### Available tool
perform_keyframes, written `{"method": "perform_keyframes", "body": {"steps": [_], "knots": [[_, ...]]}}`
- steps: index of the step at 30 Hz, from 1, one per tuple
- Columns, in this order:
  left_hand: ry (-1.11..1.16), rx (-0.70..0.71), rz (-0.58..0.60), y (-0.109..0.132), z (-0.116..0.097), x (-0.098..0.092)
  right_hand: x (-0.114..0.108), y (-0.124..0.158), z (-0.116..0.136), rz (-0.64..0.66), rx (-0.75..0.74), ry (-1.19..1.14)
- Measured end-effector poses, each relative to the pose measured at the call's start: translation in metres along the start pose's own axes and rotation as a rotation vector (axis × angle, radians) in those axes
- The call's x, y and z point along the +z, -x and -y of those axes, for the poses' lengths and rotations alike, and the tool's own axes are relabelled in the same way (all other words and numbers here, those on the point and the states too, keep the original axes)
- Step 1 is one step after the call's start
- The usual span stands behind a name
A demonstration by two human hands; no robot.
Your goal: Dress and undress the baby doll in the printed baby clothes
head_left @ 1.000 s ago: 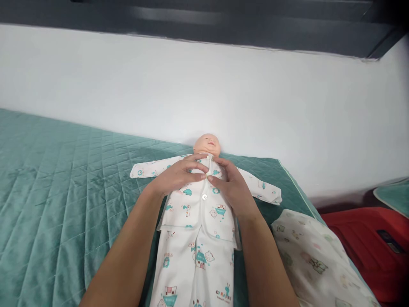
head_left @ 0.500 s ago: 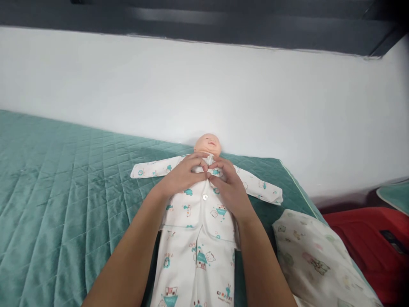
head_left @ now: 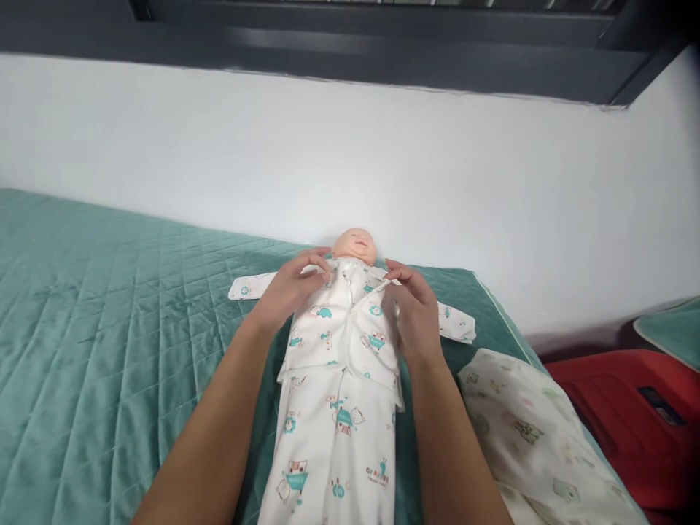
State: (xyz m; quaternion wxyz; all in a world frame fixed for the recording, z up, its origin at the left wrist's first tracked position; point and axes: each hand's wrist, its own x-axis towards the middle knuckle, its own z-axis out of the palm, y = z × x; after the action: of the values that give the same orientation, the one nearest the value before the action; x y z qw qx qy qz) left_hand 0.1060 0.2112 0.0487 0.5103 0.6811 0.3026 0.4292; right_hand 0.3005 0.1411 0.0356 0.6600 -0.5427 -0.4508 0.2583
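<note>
Green quilted bed (head_left: 136, 350): broad stretch of surface running off left; piped right edge, part covered by cloth.
White printed trousers (head_left: 339, 452): flat, running out of view at the near side, between the forearms.
Pale patterned cloth (head_left: 525, 430): rumpled, along the right edge, beside the right forearm.
Red object (head_left: 607, 415): past the right edge, dark label.
White printed jacket (head_left: 339, 343): hem over trousers, sleeves spread sideways.
Right hand (head_left: 389, 274): thumb and finger gripping the jacket's right front edge, folded outward.
Left hand (head_left: 328, 264): fingers bent at the jacket's left chest; whether cloth is pinched, cannot tell.
Doll (head_left: 354, 246): in the jacket, face up, head at the bed's far edge.
White wall (head_left: 350, 160): behind that edge.
Dark frame (head_left: 350, 62): above.
</note>
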Motion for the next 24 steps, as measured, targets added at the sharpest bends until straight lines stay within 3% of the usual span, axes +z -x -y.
{"method": "perform_keyframes", "body": {"steps": [4,8,15,24], "knots": [[-0.209,0.072,0.19,0.012,-0.003,0.007,0.007,0.013,0.008,0.102,-0.164,0.165],[-0.362,0.141,0.225,0.022,0.001,0.012,0.008,0.031,0.007,0.113,-0.275,0.35],[-0.404,0.136,0.255,0.042,-0.001,0.012,-0.003,0.062,-0.002,0.188,-0.143,0.361],[-0.41,0.144,0.297,0.036,0.005,0.01,-0.004,0.054,-0.005,0.232,-0.1,0.28]]}}
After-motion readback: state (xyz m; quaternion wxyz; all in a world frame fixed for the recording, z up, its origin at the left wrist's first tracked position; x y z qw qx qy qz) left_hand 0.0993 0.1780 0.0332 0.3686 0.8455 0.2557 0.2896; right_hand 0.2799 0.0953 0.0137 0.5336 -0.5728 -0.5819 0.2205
